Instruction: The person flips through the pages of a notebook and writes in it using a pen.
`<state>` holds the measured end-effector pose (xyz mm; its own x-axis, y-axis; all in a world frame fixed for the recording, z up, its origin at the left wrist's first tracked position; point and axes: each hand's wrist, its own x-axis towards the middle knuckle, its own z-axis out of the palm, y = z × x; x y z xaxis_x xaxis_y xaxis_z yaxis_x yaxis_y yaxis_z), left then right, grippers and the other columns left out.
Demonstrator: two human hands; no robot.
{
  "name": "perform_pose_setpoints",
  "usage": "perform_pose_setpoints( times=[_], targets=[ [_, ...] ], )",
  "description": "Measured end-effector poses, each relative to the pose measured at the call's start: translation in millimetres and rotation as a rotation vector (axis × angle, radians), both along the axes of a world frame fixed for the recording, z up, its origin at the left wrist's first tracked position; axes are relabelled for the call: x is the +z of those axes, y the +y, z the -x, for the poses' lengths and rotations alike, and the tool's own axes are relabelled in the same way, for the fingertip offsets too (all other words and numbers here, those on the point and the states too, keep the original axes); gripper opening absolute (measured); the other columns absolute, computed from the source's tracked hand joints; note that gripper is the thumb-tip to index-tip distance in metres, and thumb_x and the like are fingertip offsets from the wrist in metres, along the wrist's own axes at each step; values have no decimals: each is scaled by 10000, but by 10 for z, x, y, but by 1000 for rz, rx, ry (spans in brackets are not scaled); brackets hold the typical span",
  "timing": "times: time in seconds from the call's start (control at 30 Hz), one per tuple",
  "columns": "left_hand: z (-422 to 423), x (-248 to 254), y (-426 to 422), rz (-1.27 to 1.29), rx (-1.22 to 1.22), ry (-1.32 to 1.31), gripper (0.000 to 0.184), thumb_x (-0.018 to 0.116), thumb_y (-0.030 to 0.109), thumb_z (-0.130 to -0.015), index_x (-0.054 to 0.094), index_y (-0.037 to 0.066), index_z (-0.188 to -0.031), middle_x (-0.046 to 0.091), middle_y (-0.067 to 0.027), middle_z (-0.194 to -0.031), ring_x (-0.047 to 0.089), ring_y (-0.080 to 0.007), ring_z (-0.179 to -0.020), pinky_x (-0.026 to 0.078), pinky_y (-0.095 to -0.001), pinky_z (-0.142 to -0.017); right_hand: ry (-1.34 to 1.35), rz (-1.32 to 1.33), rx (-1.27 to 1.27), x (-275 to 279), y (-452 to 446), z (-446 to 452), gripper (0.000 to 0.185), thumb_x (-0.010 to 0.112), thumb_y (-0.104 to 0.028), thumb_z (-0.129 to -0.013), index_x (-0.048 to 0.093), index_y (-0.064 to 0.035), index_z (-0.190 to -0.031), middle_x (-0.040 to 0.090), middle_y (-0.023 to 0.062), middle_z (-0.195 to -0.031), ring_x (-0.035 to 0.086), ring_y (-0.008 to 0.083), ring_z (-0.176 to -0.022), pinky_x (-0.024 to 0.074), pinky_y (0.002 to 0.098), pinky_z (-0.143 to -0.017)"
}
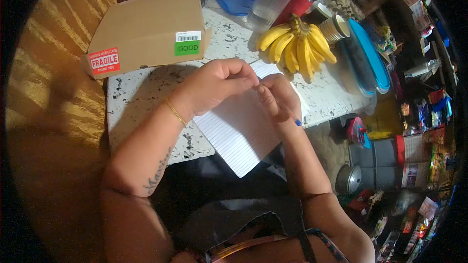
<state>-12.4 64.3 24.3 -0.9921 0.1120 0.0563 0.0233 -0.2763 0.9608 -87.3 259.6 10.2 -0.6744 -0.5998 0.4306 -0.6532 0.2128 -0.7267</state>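
A thin pen (298, 122) with a blue end lies across my right hand (279, 98), whose thumb and fingers are closed round it. My left hand (219, 85) is pinched shut at the pen's other end, its fingertips meeting those of the right hand. What the left fingertips hold there is too small and hidden to make out. Below both hands a lined sheet of paper (239, 141) lies at a slant, its near corner reaching past the table edge. I cannot make out any writing on it.
A cardboard box (146, 34) stands at the left of the speckled white table (129, 117). Bananas (297, 48) lie beyond the paper, beside stacked paper cups (335, 28), a clear pitcher (273, 2) and a blue-lidded container (368, 56). Crowded shelves (421, 151) fill the right side.
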Motion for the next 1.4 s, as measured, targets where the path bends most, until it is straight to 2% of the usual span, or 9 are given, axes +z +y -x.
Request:
perform_pose_setpoints(
  times=[0.13, 0.53, 0.63, 0.83, 0.93, 1.13, 1.23, 1.37, 1.4],
  targets=[
    [7, -21, -9, 16, -38, 40, 114, 703, 125, -902, 648, 75, -989, 606, 40, -881, 548, -58, -842, 442, -204, -773, 154, -14, -20, 60, -35, -50, 104, 718, -83, -832, 672, -39, -914, 608, 149, -886, 615, 337, -857, 505, 382, -744],
    [8, -13, -13, 418, 2, 184, 206, 750, 20, -787, 561, 76, -846, 545, 54, -815, 497, -58, -813, 437, -232, -744, 435, -171, 2, 92, 37, -88, 208, 746, -92, -740, 715, -106, -945, 606, 111, -901, 631, 304, -830, 519, 376, -700],
    [11, -49, -14, 500, 9, 193, 216, 737, -4, -771, 543, 66, -834, 538, 37, -793, 497, -73, -807, 441, -243, -731, 402, -169, 45, 208, 33, -158, 199, 760, -10, -730, 684, -30, -912, 604, 126, -885, 625, 296, -794, 507, 357, -695],
    [30, -43, -21, 633, -24, 364, 229, 665, -48, -787, 465, 63, -786, 500, -8, -823, 510, -108, -797, 462, -251, -741, 478, -179, -13, 251, 63, -124, 194, 822, -137, -665, 710, -110, -820, 609, 72, -792, 636, 292, -714, 515, 382, -616],
    [13, -26, 8, 477, -107, 306, 227, 634, -63, -791, 444, 61, -777, 484, -19, -848, 510, -123, -805, 487, -268, -747, 385, -146, 31, 282, 89, -120, 193, 834, -147, -682, 703, -92, -812, 610, 84, -794, 629, 299, -710, 506, 376, -608],
    [0, 7, -93, 350, -238, 239, 228, 641, -30, -840, 449, 70, -767, 518, -24, -880, 535, -119, -888, 498, -277, -760, -8, -76, -44, 111, 207, -55, 255, 828, -197, -788, 682, 2, -854, 639, 62, -830, 600, 169, -786, 480, 310, -722],
    [26, -45, -100, 134, -107, 138, 281, 686, 50, -875, 439, 84, -747, 574, -35, -948, 543, -116, -919, 488, -267, -783, -77, -59, -145, 98, 257, -17, 267, 802, -228, -831, 678, 5, -869, 638, 42, -818, 579, 142, -791, 463, 280, -738],
    [13, -3, -46, 97, -64, -27, 117, 698, 141, -913, 618, 56, -908, 627, -16, -951, 565, -89, -889, 479, -253, -815, -250, 50, -115, 84, 180, -83, 227, 748, -219, -898, 673, -11, -949, 644, 22, -841, 572, 124, -795, 457, 266, -748],
    [7, -3, -18, 92, -51, 6, 115, 692, 144, -919, 629, 51, -944, 627, -10, -941, 569, -86, -882, 480, -251, -813, -285, 79, -114, 33, 165, -61, 127, 739, -110, -880, 688, -6, -932, 643, 76, -867, 617, 167, -831, 487, 281, -768]
  ],
)
